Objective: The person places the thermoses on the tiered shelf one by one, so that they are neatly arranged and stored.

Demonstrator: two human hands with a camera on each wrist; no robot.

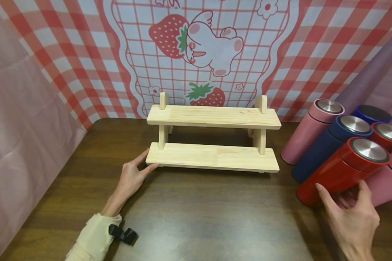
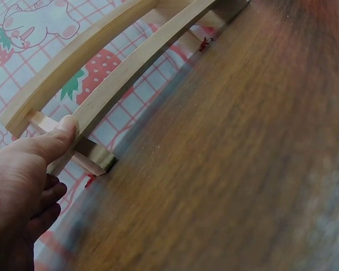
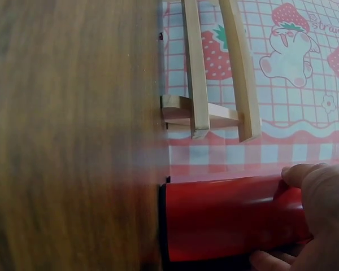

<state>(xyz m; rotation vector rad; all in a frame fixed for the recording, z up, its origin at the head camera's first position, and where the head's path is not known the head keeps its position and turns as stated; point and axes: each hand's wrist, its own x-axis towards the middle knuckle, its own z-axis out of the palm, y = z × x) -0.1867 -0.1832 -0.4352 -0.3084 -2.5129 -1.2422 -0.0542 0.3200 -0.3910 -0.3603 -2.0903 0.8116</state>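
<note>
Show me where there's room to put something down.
Both wooden shelves are bare. So is the table in front, between the left hand and the right hand, and leftward toward the pink cloth. The right side's crowded: bottles are bunched together.

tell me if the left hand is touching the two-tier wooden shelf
Touching. The left wrist view shows it: the left hand has its thumb against the end of the lower board of the two-tier wooden shelf, with no gap between them.
</note>
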